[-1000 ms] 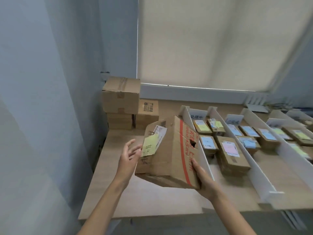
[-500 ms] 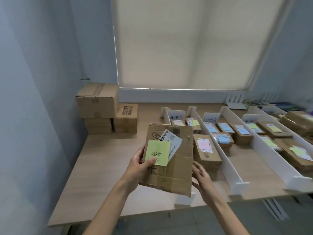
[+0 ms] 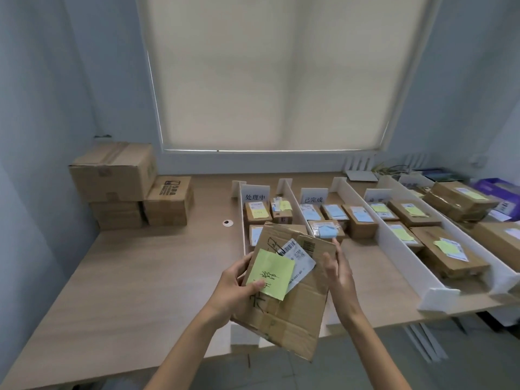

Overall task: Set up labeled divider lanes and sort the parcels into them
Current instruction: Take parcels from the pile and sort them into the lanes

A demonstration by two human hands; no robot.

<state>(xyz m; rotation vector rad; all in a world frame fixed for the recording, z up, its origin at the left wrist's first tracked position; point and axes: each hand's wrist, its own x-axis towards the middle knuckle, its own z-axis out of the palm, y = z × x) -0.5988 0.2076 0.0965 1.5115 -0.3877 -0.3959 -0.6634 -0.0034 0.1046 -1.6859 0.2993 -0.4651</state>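
Note:
A brown cardboard parcel [image 3: 292,313] with a yellow-green sticky note [image 3: 271,273] and a white shipping label [image 3: 298,258] is held up over the table's front edge, its top face toward me. My left hand [image 3: 239,291] grips its left side, thumb on the note. My right hand [image 3: 339,273] rests against its right edge, fingers spread. White divider boards [image 3: 405,249] form lanes on the table, with standing label cards [image 3: 255,196] at the back. Several labelled parcels lie in the lanes.
Stacked cardboard boxes [image 3: 112,170] stand at the back left by the wall. A wooden table [image 3: 140,277] has bare surface left of the lanes. A small round white thing [image 3: 228,223] lies near the first divider. A white router [image 3: 361,175] and purple box [image 3: 498,190] sit far right.
The parcel has been turned so its labelled face points up toward me. My left hand has taken hold of its left side; my right hand has shifted from underneath to its right edge.

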